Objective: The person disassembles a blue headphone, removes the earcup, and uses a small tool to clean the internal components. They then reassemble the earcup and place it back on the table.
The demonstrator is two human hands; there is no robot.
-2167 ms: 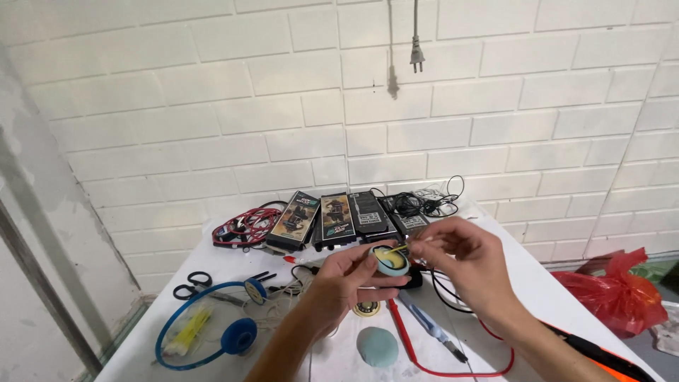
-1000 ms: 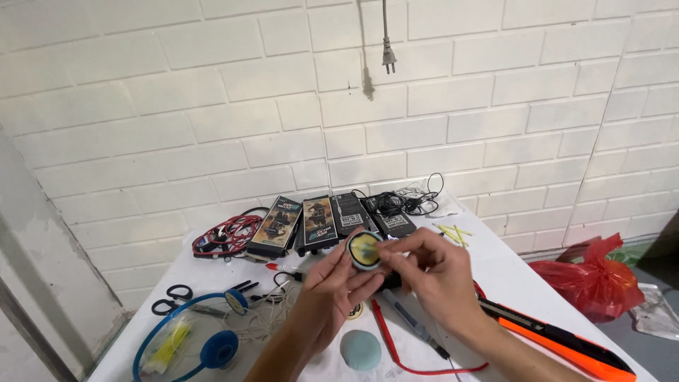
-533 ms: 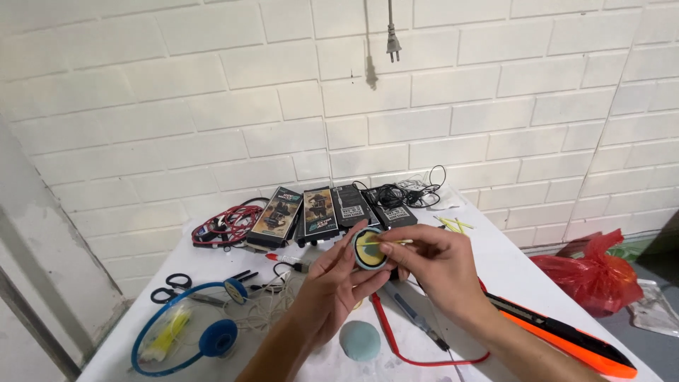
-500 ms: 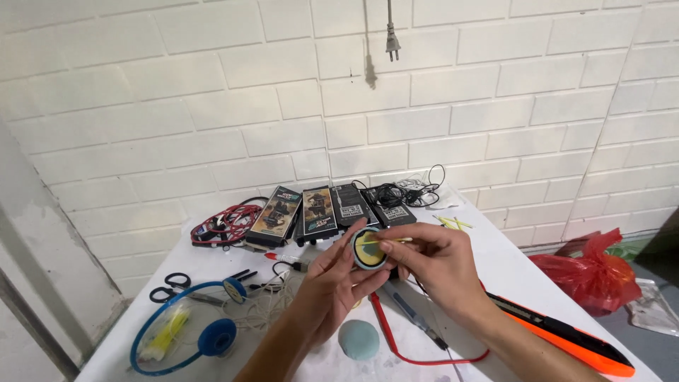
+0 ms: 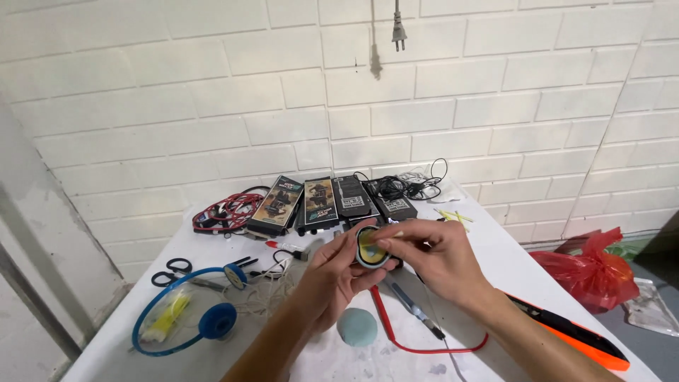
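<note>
My left hand [image 5: 332, 276] holds up a small round tin [image 5: 370, 247] with a dark rim and yellowish inside, above the white table [image 5: 495, 247]. My right hand [image 5: 431, 258] pinches a thin pale stick [image 5: 393, 235] whose tip rests in the tin. A round pale blue lid [image 5: 356, 327] lies on the table just below the hands.
Several flat dark boxes [image 5: 318, 204] and tangled black cables [image 5: 407, 187] line the back edge. Red wires [image 5: 226, 211], scissors [image 5: 177, 269], a blue ring with a spool [image 5: 212, 322], a red cable [image 5: 424, 345] and an orange-black tool [image 5: 573, 336] lie around. A plug [image 5: 398, 32] hangs on the brick wall.
The view has shifted slightly. Both hands stay together at the tin, with the stick still worked into it.
</note>
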